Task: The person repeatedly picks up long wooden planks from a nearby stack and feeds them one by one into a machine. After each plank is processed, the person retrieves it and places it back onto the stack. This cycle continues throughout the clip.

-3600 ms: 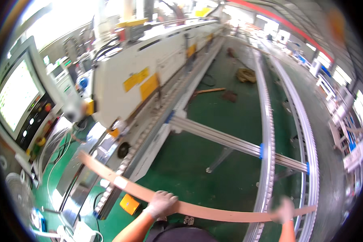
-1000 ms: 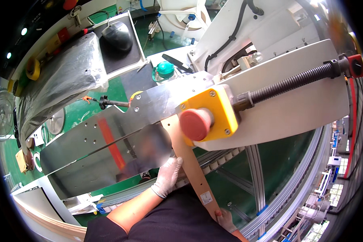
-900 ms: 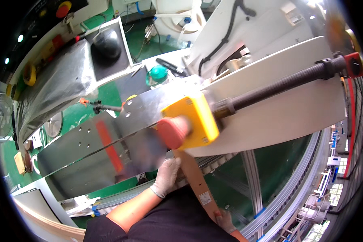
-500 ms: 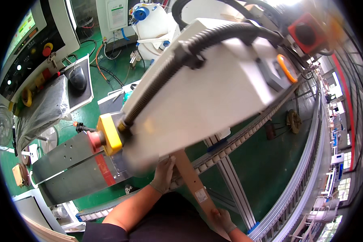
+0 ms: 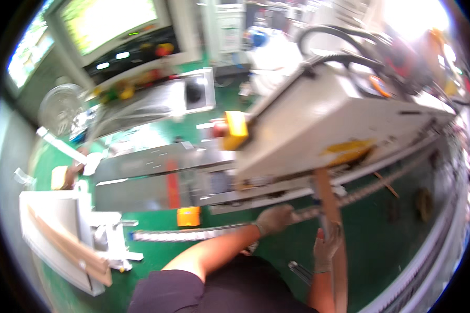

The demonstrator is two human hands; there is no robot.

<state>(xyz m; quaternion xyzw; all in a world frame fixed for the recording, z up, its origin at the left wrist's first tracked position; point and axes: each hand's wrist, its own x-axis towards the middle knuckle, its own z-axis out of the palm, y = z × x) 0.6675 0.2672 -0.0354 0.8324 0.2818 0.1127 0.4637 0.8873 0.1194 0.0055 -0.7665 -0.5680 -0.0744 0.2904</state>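
Note:
A long, narrow brown board runs from under the white machine housing down toward my body at the right. My right hand, in a thin pale glove, is on its lower part, fingers against its face and thumb along the left edge. To the left of the board, my left hand, also gloved, is by the roller rail and apart from the board. Motion blur hides how its fingers are set.
A yellow box with a red button sits at the housing's left end, by a grey metal bed with a red stripe. More brown boards lie on a white surface at lower left. A control panel with a screen stands behind.
The view has swung left, bringing the whole screen and the stacked boards into sight. My left hand has come off the board. My right hand is now nearer the machine along the board.

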